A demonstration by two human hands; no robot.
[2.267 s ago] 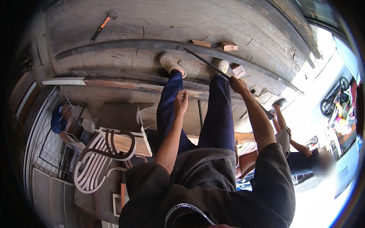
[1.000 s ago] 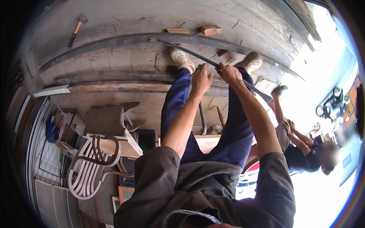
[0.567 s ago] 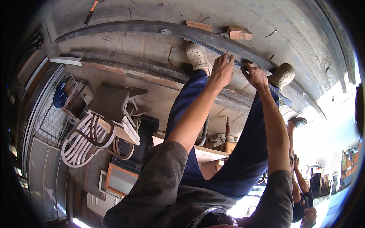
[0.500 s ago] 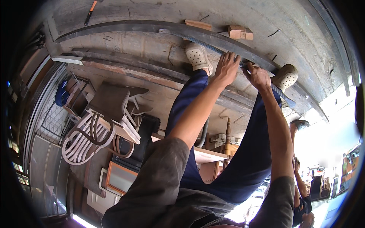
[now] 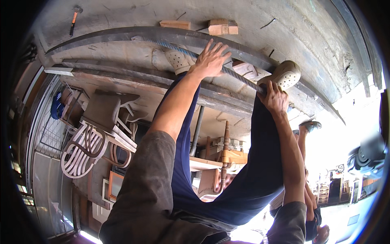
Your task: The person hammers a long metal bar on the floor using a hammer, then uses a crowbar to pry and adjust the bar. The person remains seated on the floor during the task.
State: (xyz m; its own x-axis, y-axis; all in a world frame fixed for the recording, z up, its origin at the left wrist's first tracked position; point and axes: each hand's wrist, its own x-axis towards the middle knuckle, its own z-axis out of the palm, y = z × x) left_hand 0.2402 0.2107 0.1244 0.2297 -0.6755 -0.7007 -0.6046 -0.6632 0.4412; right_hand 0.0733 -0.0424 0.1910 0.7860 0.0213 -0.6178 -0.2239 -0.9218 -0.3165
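Note:
A long ribbed pry bar (image 5: 243,79), bluish toward its far left end, slants across the gap between my feet, next to a dark curved beam (image 5: 109,35). My right hand (image 5: 276,99) is closed around the bar near my right shoe. Over the bar's middle, my left hand (image 5: 210,63) has its fingers spread, the fingertips reaching to the dark beam. Whether its palm touches the bar I cannot tell. The bar passes partly hidden beneath this hand. My light clogs (image 5: 286,75) stand on either side, the right one against the beam.
Beyond the beam lie wood blocks (image 5: 222,27), a flat wood piece (image 5: 174,24) and a hammer (image 5: 73,22) with an orange and black handle. More long beams (image 5: 122,77) lie nearer me. Chairs (image 5: 87,148) stand at left. Another person (image 5: 312,215) is at lower right.
My hands have moved farther apart along the bar, and my left hand's fingers have spread. The scene has shifted left in view.

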